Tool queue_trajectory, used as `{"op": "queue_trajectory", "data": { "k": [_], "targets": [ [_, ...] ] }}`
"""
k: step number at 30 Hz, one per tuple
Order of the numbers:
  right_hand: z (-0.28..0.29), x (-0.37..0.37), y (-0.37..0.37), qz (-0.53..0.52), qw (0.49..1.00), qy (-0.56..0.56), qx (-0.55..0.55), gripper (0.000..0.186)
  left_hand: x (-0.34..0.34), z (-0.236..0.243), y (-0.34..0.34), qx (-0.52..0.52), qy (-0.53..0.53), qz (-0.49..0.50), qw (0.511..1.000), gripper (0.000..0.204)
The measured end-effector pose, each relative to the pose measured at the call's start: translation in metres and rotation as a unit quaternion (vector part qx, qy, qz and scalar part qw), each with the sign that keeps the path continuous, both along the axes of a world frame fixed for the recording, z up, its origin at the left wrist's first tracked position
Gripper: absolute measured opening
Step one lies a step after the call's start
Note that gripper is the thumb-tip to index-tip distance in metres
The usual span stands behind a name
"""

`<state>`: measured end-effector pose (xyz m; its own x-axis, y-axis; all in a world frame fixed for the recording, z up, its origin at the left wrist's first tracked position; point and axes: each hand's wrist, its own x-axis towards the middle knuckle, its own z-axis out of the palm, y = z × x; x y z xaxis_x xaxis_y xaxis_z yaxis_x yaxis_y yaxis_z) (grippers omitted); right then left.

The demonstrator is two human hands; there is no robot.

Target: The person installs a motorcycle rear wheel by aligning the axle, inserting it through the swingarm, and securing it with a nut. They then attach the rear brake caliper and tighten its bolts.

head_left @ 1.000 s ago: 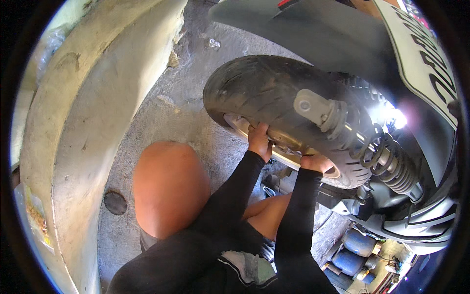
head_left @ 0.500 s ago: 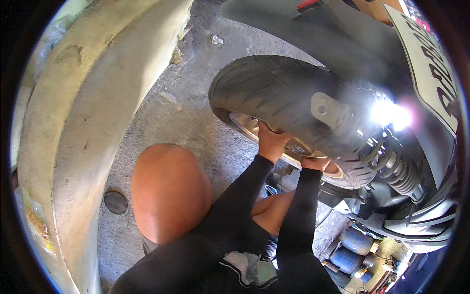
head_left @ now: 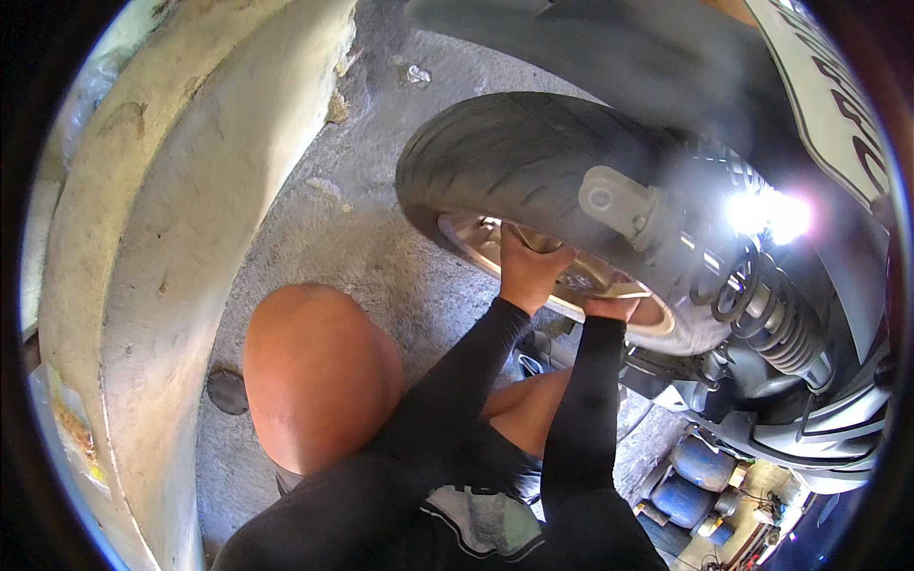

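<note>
A motorcycle's rear wheel with a wide black tyre (head_left: 514, 152) and a gold-coloured rim (head_left: 476, 240) stands tilted in front of me. My left hand (head_left: 533, 271) reaches into the rim and grips the wheel, its fingertips partly hidden among the spokes. Just to its right, my right hand (head_left: 612, 307) goes in under the rim's lower edge; its fingers are out of sight behind the rim. A metal bracket with a round hole (head_left: 609, 202) sits over the tyre, close to a coil-spring shock absorber (head_left: 785, 333).
A dark rear fender (head_left: 609, 48) and a white number plate (head_left: 828, 95) overhang the wheel. A bright lamp (head_left: 769, 217) glares beside the shock absorber. A pale curved wall (head_left: 181, 238) runs along the left. A blue tank-like machine (head_left: 681, 500) stands at lower right on the concrete floor.
The view has shifted slightly. The bracket now appears farther left and higher, and farther from the shock absorber. Both hands stay at the rim, with the left hand's fingers spread a little wider.
</note>
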<state>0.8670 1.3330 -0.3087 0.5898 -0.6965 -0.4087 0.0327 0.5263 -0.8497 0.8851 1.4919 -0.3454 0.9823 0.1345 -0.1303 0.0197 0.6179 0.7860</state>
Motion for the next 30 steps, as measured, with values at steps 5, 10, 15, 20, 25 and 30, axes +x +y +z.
{"op": "queue_trajectory", "data": {
  "k": [5, 10, 15, 20, 25, 30],
  "targets": [
    [-0.005, -0.006, -0.001, 0.015, 0.997, -0.049, 0.060, 0.050, 0.007, -0.007, -0.003, 0.031, -0.005, -0.023, 0.999, 0.065],
    [-0.008, 0.002, -0.006, -0.017, 0.999, 0.011, -0.040, 0.046, -0.002, 0.017, 0.008, -0.088, 0.020, -0.017, 0.996, 0.055],
    [-0.027, -0.009, -0.018, 0.008, 0.999, -0.032, -0.017, 0.044, 0.007, 0.013, 0.031, -0.090, 0.027, -0.130, 0.987, 0.068],
    [-0.045, -0.008, -0.037, 0.028, 0.998, -0.051, -0.009, 0.049, -0.002, 0.021, 0.024, -0.078, 0.004, -0.079, 0.994, 0.061],
    [-0.052, -0.013, -0.023, 0.124, 0.971, 0.040, -0.202, 0.059, 0.007, 0.022, 0.027, -0.010, -0.036, -0.098, 0.994, 0.053],
    [-0.043, -0.009, -0.008, 0.029, 0.994, -0.090, 0.062, 0.054, 0.003, 0.015, 0.018, 0.068, 0.010, -0.084, 0.994, 0.063]
  ]
}}
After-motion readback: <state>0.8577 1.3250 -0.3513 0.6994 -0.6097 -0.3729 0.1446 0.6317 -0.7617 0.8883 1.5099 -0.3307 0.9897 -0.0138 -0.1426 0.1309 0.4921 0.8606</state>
